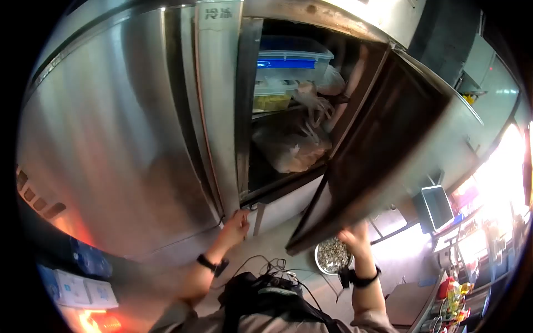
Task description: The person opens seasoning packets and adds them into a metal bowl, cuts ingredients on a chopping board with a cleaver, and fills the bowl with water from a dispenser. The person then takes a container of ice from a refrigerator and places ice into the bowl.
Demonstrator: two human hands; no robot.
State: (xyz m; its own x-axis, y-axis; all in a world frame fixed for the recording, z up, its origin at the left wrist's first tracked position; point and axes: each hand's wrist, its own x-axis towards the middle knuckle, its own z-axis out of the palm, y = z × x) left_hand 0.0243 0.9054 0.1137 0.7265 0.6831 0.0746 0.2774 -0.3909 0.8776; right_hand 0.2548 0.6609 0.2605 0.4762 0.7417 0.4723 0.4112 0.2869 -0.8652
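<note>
A stainless steel refrigerator [127, 139] stands before me, its right-hand door [383, 150] swung open. My right hand [355, 237] is at the lower outer edge of that door, closed on it, with part of the fingers hidden behind. Low at the cabinet's bottom edge, my left hand [237, 225] has its fingers curled together by the frame; whatever they hold is too small to make out. Inside, a clear lidded box with a blue band [294, 64] sits above a tub of yellow food [272, 102]. A tied plastic bag [291, 150] lies on the lower shelf.
On the floor below the door stands a white bowl of small shells or similar pieces [333, 256]. Dark cables [272, 265] run near my body. Bottles [455, 299] crowd a counter at the right, and a red glow [100, 322] shows at lower left.
</note>
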